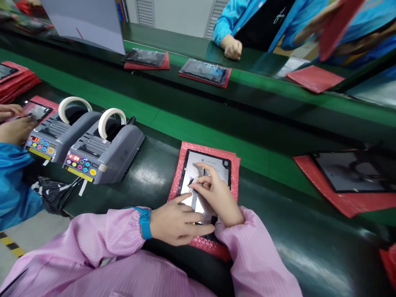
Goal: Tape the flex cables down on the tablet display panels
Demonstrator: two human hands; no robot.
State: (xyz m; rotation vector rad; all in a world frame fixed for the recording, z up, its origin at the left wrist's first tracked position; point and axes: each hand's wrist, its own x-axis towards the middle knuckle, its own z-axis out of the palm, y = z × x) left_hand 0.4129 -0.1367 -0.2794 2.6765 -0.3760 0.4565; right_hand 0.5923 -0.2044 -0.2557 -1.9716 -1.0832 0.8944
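A tablet screen panel (pixel 217 168), silvery with a black border, lies in front of me on a red bubble-wrap pouch (pixel 177 185). My left hand (pixel 177 220) rests over its lower part with fingers spread, holding nothing. Above it, my right hand (pixel 215 189) has thumb and fingers pinched together at the middle of the panel. A thin pale strip (pixel 194 201) runs down the panel from that pinch; its upper end is hidden by the fingertips. A small dark piece shows beside the thumb tip.
Two grey tape dispensers (pixel 119 154) (pixel 63 128) with white rolls stand to the left. Beside them are a co-worker's hands (pixel 15 123). More panels on red pouches lie on the conveyor ledge (pixel 206 72) and at right (pixel 355 173). People in blue stand opposite.
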